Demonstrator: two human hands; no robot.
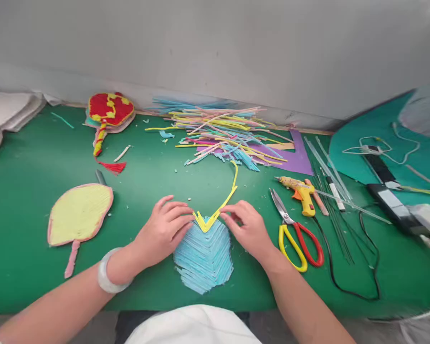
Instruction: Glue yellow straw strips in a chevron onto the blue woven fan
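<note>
Blue woven strips form a leaf-shaped fan piece (203, 260) lying flat on the green table (28, 267), nearest the person, between the two wrists. Its upper edge sits right under the fingertips. The left hand (164, 232) rests on the piece's upper left edge, fingers loosely spread and pressing down. The right hand (246, 227) mirrors it on the upper right edge, fingers close together, pinching the yellow strip (222, 206). That strip is bent into a V across the top of the blue piece, its long end running up past the right fingertips. Just right of the right hand lie the scissors (297, 234) and a glue gun (301, 189). Left of the left hand lies a yellow fan (79, 214). Beyond the fingertips sits a pile of coloured strips (222, 134).
</note>
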